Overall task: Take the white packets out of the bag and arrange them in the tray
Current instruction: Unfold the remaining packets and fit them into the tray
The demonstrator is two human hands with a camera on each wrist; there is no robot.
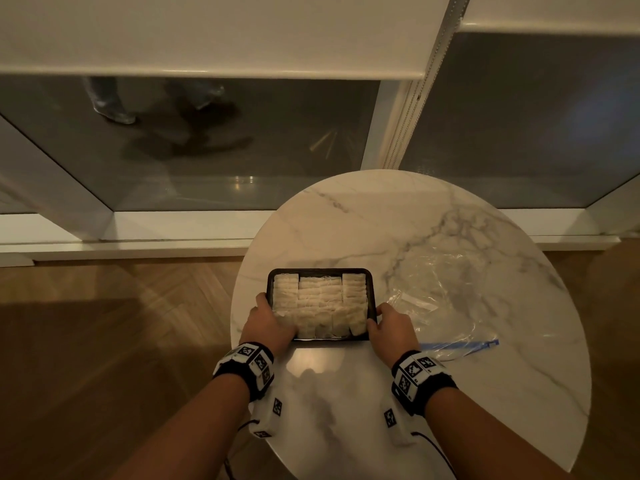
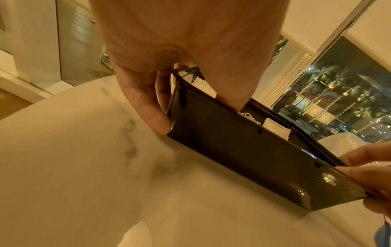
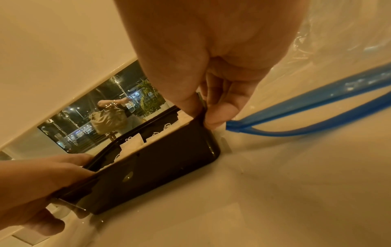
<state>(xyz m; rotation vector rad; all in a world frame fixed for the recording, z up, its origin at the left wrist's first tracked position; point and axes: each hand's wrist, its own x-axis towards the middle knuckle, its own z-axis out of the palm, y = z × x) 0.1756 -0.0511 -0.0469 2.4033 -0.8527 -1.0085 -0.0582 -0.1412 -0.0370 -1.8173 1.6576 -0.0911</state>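
A black rectangular tray (image 1: 320,271) sits on the round marble table, filled with rows of white packets (image 1: 320,301). My left hand (image 1: 273,322) grips the tray's near-left corner, thumb over the rim and fingers down the outer wall (image 2: 222,147). My right hand (image 1: 389,325) pinches the near-right corner (image 3: 203,117) between thumb and fingers. The clear plastic bag (image 1: 446,299) with a blue zip strip (image 1: 460,345) lies flat and looks empty, just right of the tray.
The marble table (image 1: 398,220) has bare surface beyond and in front of the tray. Its left edge is close to my left hand, with wooden floor (image 1: 104,341) below. A glass window with white frame (image 1: 207,140) stands behind.
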